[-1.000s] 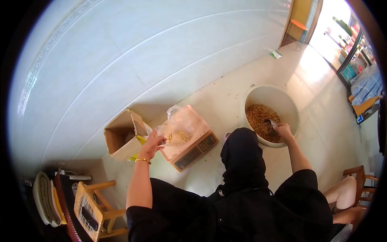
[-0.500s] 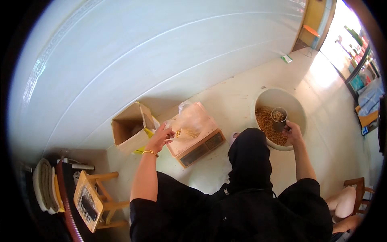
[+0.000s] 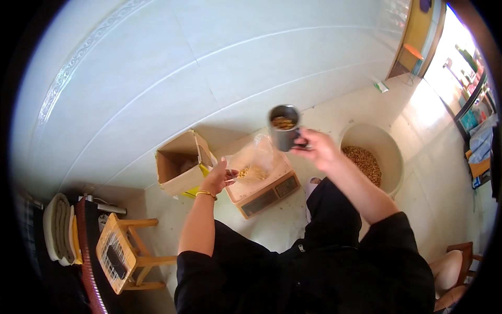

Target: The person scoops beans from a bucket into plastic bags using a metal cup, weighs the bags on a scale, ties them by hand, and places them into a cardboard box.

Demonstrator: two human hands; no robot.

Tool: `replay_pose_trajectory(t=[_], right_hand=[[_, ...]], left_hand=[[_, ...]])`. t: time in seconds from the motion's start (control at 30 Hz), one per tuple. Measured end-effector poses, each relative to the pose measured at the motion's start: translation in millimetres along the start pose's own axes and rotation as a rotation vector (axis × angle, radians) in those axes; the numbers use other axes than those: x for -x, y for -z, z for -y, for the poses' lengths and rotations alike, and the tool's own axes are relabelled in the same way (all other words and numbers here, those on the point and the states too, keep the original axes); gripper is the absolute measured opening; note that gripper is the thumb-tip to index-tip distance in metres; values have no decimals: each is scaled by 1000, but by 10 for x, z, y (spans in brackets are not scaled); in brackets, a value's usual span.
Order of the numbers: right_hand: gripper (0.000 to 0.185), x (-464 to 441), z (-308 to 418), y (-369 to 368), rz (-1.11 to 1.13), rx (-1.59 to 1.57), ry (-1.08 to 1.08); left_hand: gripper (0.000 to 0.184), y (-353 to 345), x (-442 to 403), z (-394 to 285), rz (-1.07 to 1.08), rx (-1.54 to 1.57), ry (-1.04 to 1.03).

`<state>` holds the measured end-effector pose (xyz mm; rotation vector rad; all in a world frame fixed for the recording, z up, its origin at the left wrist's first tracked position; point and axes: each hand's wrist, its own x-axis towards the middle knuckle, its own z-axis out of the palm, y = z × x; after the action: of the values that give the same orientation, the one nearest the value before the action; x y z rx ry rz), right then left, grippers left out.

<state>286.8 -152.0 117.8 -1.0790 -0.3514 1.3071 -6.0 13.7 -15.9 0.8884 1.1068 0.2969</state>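
Observation:
My right hand [image 3: 315, 148] grips the handle of a dark metal cup [image 3: 285, 137], raised above the right side of the scale and holding brown kernels. My left hand [image 3: 220, 179] pinches the edge of a clear plastic bag [image 3: 263, 155]. The bag lies on the pinkish platform of a scale [image 3: 286, 166], with some yellowish kernels inside. At the right, partly behind my right forearm, a big pale tub [image 3: 391, 152] holds many brown kernels [image 3: 364, 163].
An open cardboard box [image 3: 180, 180] stands left of the scale. A wooden stool [image 3: 117, 251] with a dark phone on it is at lower left, beside folded cloths [image 3: 61, 230]. Another person's bare leg [image 3: 447, 267] shows at lower right.
My right hand has lifted the cup with kernels out of the tub and carried it left toward the scale. My left hand still holds the bag's edge.

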Motion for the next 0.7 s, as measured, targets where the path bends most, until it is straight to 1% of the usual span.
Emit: replay_pose_trajectory(t=[0.07,0.13,0.17,0.2,0.27,0.3,0.33,0.4,0.43,0.47,0.5,0.53,0.6,0.63,0.67,0.7], right_hand=[[14,-287,-333,-362,51,-134,-77],[15,-586,-704,-626,113,-226,-131],[14,-712,-857,-700,163,-176,-97],[14,-850,-1004,-736,186,-169,-106],[15,-1076,-1243,-714,198,-27,-119],[19,-1150,-1289,-663,183,96,-140],[19,-1245,-1320,-600,192,105,-146],[22,-1404,-1308,-420,21,547,-171],[22,-1410,-1236,-331,15,557,-174],[24,-1414,-1150,-243,-66,832,-143],[27,-1416,-1066,-185,-149,1103,-106],[27,-1425,-992,-146,-153,1105,-103],[27,-1408,-885,-84,-187,1492,-35],[23,-1251,-754,-169,-167,1457,-100],[23,-1281,-737,-136,-172,1452,-104],[23,-1297,-721,-114,-149,1328,-147]], left_hand=[[47,-15,11,-6,14,14,15],[56,-61,92,31,6,4,-53],[53,-54,91,39,30,-5,-56],[53,-73,123,33,10,7,-67],[52,-137,239,1,15,-4,-66],[52,-145,256,-26,2,8,-72],[51,-159,258,-52,-17,-2,-66],[50,-172,265,-66,-28,-1,-55],[44,-180,254,-63,-58,4,-56],[39,-194,249,-61,-87,6,-59],[40,-197,245,-63,-90,3,-65],[40,-202,237,-76,-85,4,-68],[50,-222,249,-89,-58,-75,-66],[50,-221,253,-75,-55,-80,-61],[46,-228,253,-60,-54,-64,-79],[43,-236,251,-42,-53,-50,-97]])
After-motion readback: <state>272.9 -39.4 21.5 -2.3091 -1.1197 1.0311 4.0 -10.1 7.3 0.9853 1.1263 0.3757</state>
